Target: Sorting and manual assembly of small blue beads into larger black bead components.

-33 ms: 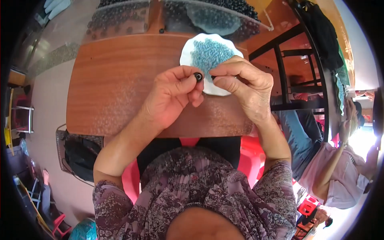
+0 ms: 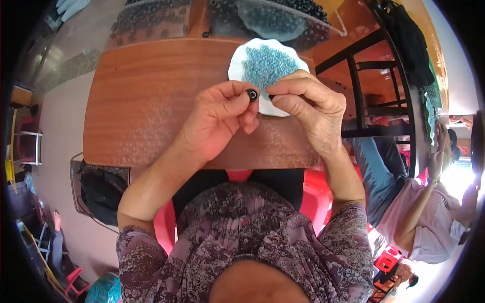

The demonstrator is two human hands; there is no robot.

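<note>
Over the table's near half, my left hand [image 2: 220, 113] pinches a small black ring-shaped piece [image 2: 252, 94] between thumb and forefinger, its round opening turned up toward me. Just to the right, the thumb and forefinger of my right hand [image 2: 313, 111] are closed on a tiny dark piece [image 2: 272, 97], mostly covered by the fingertips. A small gap separates the two pieces. Beneath and beyond my fingers lies a white plate [image 2: 235, 65] with a wavy rim. Many small, shiny blue and clear pieces [image 2: 268, 63] are heaped on it.
Clear trays at the table's far side hold many small black round pieces [image 2: 146, 22]; one loose black piece [image 2: 205, 35] lies near them. Black metal frames [image 2: 358, 96] stand at the right. Another person [image 2: 424, 217] sits beyond them. A black bag [image 2: 103, 194] is at lower left.
</note>
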